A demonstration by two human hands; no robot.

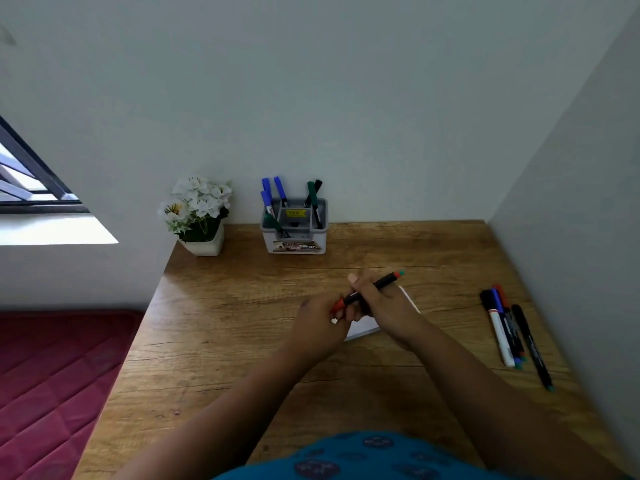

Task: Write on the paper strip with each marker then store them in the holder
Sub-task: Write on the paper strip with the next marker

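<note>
While the right hand (384, 306) grips the light, rigid marker (372, 289) mid-barrel, the left hand (320, 320) pinches its red cap, which should pull off straight.

1. White pot of white flowers (197, 216) at desk's far left corner, against the wall.
2. Wooden desk (242, 323), grain visible.
3. Red quilted mattress (52, 375) left of desk.
4. Barred window (27, 181), upper left.
</note>
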